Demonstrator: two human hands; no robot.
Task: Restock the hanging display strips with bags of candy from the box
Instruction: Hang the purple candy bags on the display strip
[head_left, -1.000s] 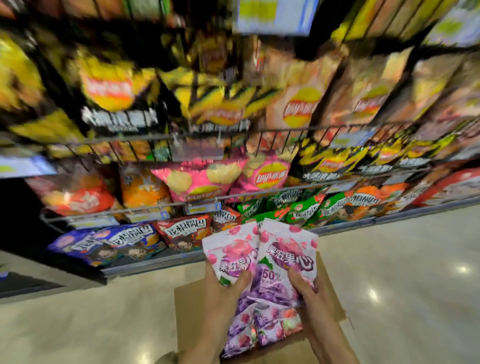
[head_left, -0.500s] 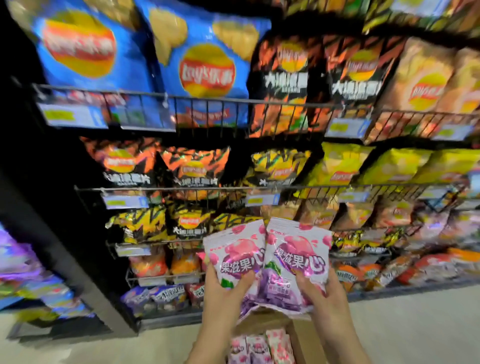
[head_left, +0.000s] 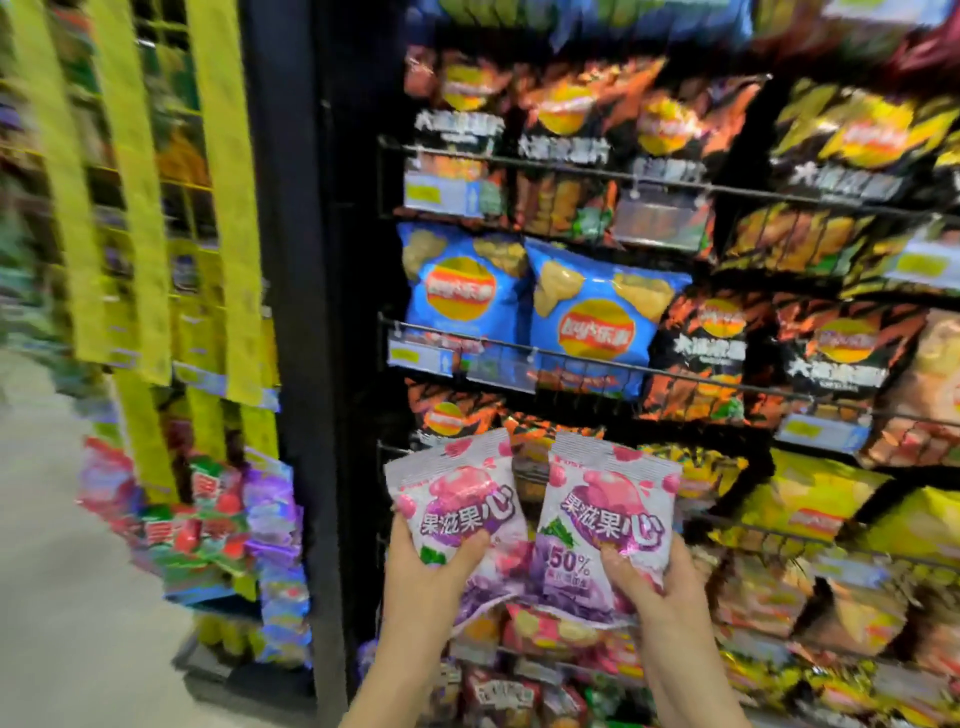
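Note:
My left hand (head_left: 426, 577) grips a pink and purple candy bag (head_left: 457, 493) by its lower part. My right hand (head_left: 652, 587) grips a second bag of the same candy (head_left: 605, 512), with further bags bunched beneath both. The two bags are held upright in front of the chip shelves. Yellow hanging display strips (head_left: 228, 197) hang on the end rack at the left, with blurred candy bags (head_left: 208, 519) clipped low on them. The box is out of view.
Wire shelves of chip bags fill the right side, blue bags (head_left: 587, 317) at mid height and yellow bags (head_left: 810, 499) lower right. A black shelf post (head_left: 291, 260) separates them from the strip rack. Pale floor (head_left: 47, 571) lies at the lower left.
My view has swung up and to the left, bringing the yellow strips into sight and losing the box. Both hands keep their hold on the candy bags, now raised and spread slightly apart.

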